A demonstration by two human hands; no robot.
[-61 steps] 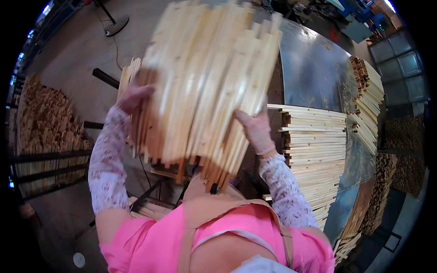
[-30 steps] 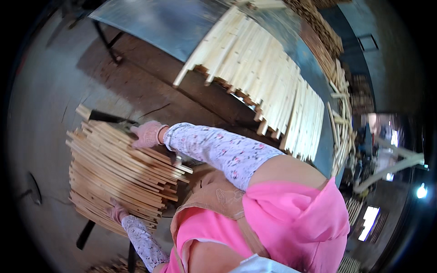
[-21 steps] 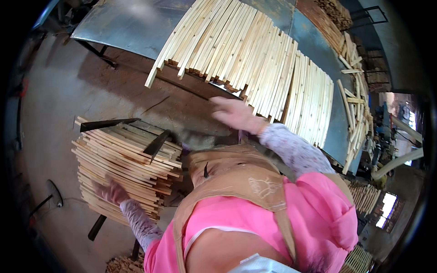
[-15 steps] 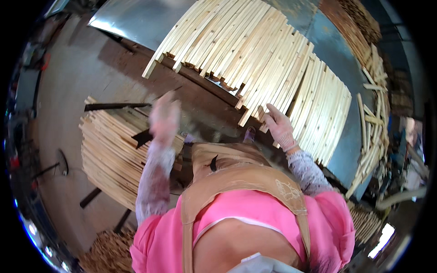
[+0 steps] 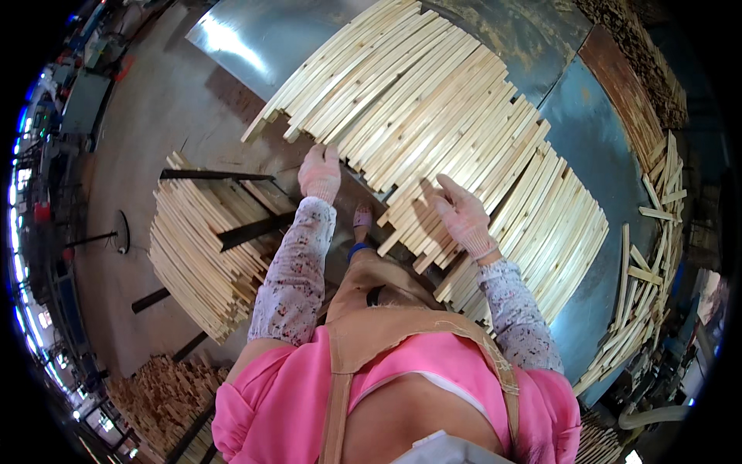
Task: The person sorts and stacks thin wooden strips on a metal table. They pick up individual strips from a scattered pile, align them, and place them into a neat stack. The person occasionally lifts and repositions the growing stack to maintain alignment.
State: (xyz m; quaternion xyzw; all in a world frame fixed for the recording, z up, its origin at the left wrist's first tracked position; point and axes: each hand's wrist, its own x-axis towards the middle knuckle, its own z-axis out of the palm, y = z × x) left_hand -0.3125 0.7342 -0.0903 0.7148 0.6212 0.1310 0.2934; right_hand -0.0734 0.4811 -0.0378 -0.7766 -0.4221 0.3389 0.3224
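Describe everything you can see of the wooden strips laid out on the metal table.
The wooden strips are long, narrow and pale yellow, with squared ends and scattered small dark knots. They lie flat side by side on the metal table, roughly parallel, their ends ragged; a narrow dark gap runs between some on the right. Some near ends jut past the table's edge. The gloved right hand is over them, the left hand by their near ends; whether either touches is unclear.

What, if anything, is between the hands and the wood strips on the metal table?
Nothing visible. The right hand is over the wood strips, the left hand by their ends; contact is unclear. The black bars by the other stack are off left, not between.
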